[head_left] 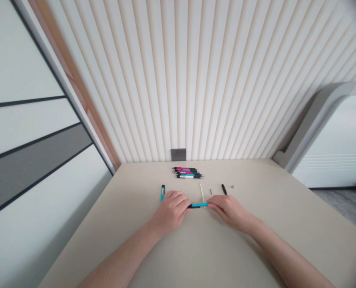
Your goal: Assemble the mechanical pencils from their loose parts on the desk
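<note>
Between my hands lies a blue pen barrel (200, 205) with a black end and a dark clip, held level just above or on the table. My left hand (172, 210) is closed on its black left end. At the right end, the fingertips of my right hand (228, 210) pinch the blue barrel. A thin white refill (201, 192) lies behind the barrel. To its right are a small spring (210, 191) and a black pen grip (224, 189), partly hidden by my right hand. Another blue pen part (162, 193) with a black top lies beyond my left hand.
A row of several pens (188, 173) in red, blue, white and black lies near the back of the beige table (183, 256). A tiny metal tip (232, 187) sits at the right. Behind stands a ribbed wall with a dark socket (178, 155).
</note>
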A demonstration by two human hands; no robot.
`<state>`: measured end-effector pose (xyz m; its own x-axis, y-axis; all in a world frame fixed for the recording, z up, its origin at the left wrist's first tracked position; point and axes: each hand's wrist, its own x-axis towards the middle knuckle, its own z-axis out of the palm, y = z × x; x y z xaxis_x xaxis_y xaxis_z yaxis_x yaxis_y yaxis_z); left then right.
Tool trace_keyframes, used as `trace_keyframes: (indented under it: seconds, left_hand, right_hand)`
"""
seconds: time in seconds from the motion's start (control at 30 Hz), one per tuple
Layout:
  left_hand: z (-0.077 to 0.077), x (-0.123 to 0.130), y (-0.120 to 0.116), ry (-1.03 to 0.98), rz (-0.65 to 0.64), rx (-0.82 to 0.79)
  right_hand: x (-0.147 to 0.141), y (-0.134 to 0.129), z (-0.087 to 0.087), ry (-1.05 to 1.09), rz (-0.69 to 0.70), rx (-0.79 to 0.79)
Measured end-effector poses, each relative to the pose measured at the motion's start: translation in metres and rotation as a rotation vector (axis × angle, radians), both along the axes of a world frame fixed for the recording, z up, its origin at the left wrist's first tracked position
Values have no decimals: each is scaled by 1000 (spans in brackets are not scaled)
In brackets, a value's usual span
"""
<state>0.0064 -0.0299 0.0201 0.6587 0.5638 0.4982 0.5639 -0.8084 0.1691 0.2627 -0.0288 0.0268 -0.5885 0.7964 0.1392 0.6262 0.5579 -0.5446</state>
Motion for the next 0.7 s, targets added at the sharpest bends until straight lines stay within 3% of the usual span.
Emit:
trace_keyframes:
  seconds: [0.5,0.7]
  left_hand:
    - [3,-2,2,5,1,11]
    - [4,-8,7,-64,51,26]
  right_hand:
    - [-4,-3,2,-67,-18,113]
    - [-9,-4,6,148,-72,-33]
